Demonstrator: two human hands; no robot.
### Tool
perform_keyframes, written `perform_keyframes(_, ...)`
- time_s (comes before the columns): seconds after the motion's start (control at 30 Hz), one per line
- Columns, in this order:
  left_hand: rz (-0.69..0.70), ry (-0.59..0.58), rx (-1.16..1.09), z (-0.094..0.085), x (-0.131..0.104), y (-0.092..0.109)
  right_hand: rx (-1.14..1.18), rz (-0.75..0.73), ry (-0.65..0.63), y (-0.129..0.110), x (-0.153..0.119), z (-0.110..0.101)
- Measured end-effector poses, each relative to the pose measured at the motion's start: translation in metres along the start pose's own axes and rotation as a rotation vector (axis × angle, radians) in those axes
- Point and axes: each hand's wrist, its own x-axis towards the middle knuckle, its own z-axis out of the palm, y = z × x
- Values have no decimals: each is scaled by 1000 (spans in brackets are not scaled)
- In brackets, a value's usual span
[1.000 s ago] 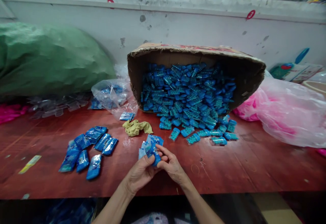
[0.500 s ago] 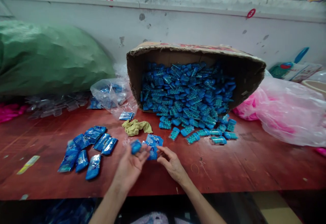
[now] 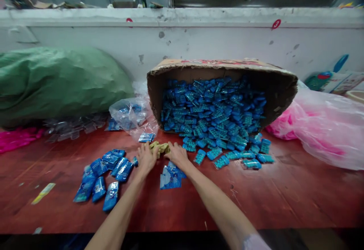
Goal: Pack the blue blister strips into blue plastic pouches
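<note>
My left hand [image 3: 146, 158] and my right hand [image 3: 176, 154] are stretched forward side by side on the red table [image 3: 284, 197]. Between them lies a crumpled yellow cloth [image 3: 159, 147], and both hands touch it. The left fingers are spread. The right fingers curl at the cloth's edge, and their grip is hidden. A few flat blue printed bags [image 3: 170, 177] lie under my right wrist. One filled blue packet [image 3: 134, 161] rests beside my left hand, at the edge of a pile of filled blue packets [image 3: 104, 178].
A cardboard box [image 3: 222, 66] lies on its side against the wall, spilling several small blue blister packs [image 3: 213, 121] onto the table. A green sack [image 3: 57, 79] sits at the left, a clear bag [image 3: 129, 115] beside the box, and pink plastic bags [image 3: 321, 128] at the right.
My hands held a blue packet over the flat bags, then my left hand carried it leftwards. Now both hands are forward at the yellow cloth and the packet lies by the pile. The view tilted up.
</note>
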Motion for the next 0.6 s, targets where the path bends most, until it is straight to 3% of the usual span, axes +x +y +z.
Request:
perform_keyframes(0.13,193,-112,110,29,2,-14,-24,-19,-53,7,15,8)
perform_keyframes(0.23,207,-139,107,36,-7,-16,-31,-43,-68,14,8,4)
perform_keyframes(0.43,245,-111,296,17,-15,-26,-50,-44,-15,21,-53,-15)
perform_keyframes(0.6,217,-108,542,-9,-24,-59,-127,-71,-24,16,-105,-2)
